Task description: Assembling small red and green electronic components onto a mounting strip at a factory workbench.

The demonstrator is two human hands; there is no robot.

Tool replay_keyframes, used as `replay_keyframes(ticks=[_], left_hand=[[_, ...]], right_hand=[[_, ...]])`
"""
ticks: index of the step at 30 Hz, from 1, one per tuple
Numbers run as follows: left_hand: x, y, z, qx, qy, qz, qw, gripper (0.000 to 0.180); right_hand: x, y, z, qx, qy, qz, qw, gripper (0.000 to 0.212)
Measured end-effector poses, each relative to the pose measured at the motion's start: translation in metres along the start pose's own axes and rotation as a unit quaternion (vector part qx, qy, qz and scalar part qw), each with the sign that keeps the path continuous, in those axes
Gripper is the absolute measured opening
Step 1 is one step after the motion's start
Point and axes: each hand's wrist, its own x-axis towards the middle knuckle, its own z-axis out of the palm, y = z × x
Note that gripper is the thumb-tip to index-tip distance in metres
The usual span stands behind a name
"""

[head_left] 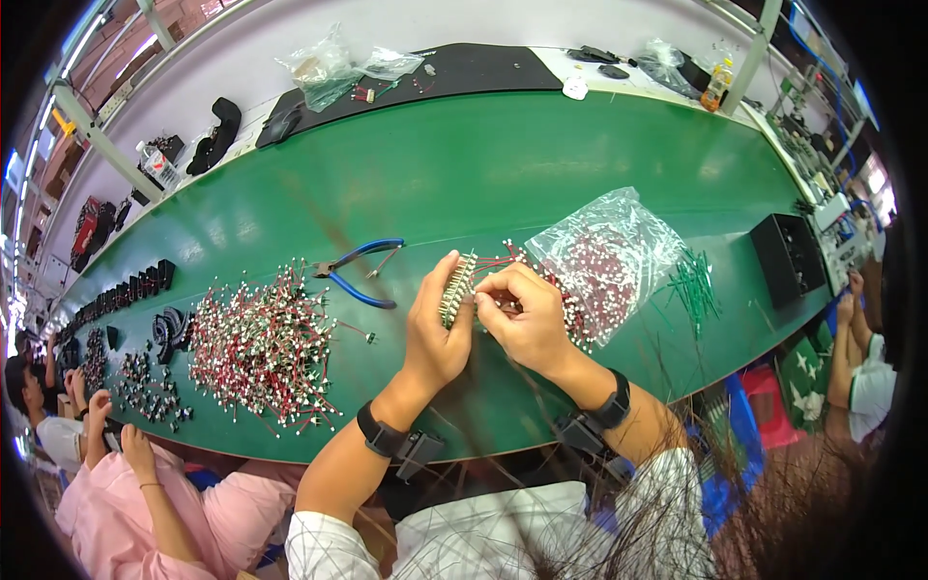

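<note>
– Holding what in the left hand (435, 319)?

– Holding a pale, many-toothed strip (458, 290), tilting its far end a little to the right. Wrapping the fingers along its left side, pressing the thumb close to its lower right edge.

– And doing what with the right hand (527, 314)?

– Bringing thumb and forefinger close together just beside the strip's right edge, curling the other fingers inward. Not being able to tell whether pinching anything between those tips.

– Holding the strip where, exactly?

– Holding it above the green table (464, 184), in front of the body, between both hands.

– Seeing what to the right?

– Seeing red wires (493, 262) just beyond the right hand, then a clear plastic bag (633, 217) containing white-tipped red wires. Noticing loose green strands (694, 290) beside the bag, and a black box (775, 256) near the table's right end.

– And to the left?

– Finding blue-handled cutters (367, 246) lying with handles apart, then a big heap of red-and-white wired parts (261, 348). Spotting a person in pink (106, 522) farther left.
</note>
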Motion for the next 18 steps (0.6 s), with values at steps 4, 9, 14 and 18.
replay_keyframes(ticks=[4,9,14,18], left_hand=[[-0.0012,0.0013,0.0002,0.018,-0.005,0.011,1.0,0.048],[-0.0007,0.0055,0.0002,0.024,-0.025,0.033,0.999,0.051],[-0.0007,0.0041,0.0006,0.015,-0.031,0.027,0.999,0.045],[-0.0021,0.0042,0.0002,0.014,-0.037,0.021,0.999,0.044]], right_hand=[[-0.0008,0.0013,0.0021,-0.004,0.029,-0.024,0.999,0.008],[-0.0001,-0.0015,0.0021,-0.04,0.03,-0.055,0.997,0.01],[-0.0004,0.0001,0.0031,-0.052,0.027,-0.061,0.996,0.01],[-0.0016,0.0024,0.0043,-0.057,0.032,-0.075,0.995,0.01]])
